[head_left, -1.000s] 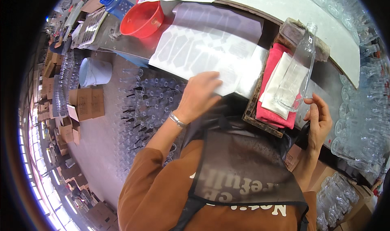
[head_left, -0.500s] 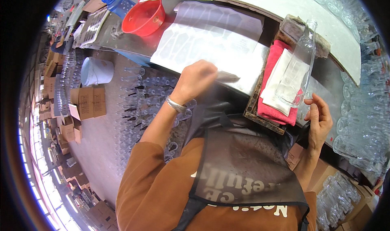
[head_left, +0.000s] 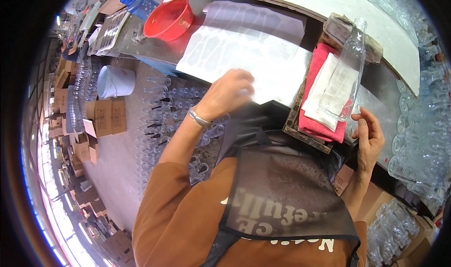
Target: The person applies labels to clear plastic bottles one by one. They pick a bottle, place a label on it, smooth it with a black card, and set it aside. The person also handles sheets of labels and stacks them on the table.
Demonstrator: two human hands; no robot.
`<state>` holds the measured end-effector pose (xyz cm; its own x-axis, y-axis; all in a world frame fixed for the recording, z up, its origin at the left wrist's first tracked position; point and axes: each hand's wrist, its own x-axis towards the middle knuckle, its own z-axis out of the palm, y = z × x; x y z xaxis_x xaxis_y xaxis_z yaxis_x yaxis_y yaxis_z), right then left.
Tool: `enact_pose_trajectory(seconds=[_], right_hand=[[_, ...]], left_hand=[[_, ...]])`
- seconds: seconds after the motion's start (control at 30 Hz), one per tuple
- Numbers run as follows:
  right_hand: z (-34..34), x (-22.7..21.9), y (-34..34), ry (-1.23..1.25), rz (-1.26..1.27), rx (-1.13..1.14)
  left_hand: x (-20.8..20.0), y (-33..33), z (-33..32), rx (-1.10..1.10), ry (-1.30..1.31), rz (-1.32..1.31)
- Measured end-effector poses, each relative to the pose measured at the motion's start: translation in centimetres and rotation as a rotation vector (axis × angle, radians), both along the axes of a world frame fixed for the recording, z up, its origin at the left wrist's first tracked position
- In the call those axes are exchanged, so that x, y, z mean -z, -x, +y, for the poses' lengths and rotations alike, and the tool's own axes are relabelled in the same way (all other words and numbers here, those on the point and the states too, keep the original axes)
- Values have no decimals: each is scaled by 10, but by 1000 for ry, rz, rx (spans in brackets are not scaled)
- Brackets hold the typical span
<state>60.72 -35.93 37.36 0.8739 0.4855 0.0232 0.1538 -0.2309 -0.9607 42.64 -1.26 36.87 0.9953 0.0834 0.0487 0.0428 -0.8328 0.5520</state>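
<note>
one blurred left hand [head_left: 227, 92], fingers unclear, beside sheet [head_left: 235, 44]; right hand [head_left: 370, 138], fingers apart, near bottle [head_left: 346, 72].

The person's left arm [head_left: 162, 196] reaches forward from the lower left, its forearm [head_left: 182, 138] slanting up and to the right. The left hand [head_left: 228, 92] is back-up, fingers bent inward; their tips are blurred, so their grip cannot be made out. At the right, the other forearm [head_left: 358, 189] rises steeply to the right hand [head_left: 370, 136], whose fingers curve loosely, with the thumb upright beside them.
</note>
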Motion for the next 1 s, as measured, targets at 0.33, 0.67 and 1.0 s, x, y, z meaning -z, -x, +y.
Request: enact_pose_trajectory(seconds=[0.33, 0.67, 1.0], right_hand=[[-2, 3, -1, -4, 17, 3], [-7, 1, -3, -3, 12, 13], [-10, -25, 0, -59, -33, 27]], left_hand=[[3, 1, 0, 22, -37, -62], [-34, -46, 14, -225, -327, -175], [-90, -131, 60, -236, -536, -952]])
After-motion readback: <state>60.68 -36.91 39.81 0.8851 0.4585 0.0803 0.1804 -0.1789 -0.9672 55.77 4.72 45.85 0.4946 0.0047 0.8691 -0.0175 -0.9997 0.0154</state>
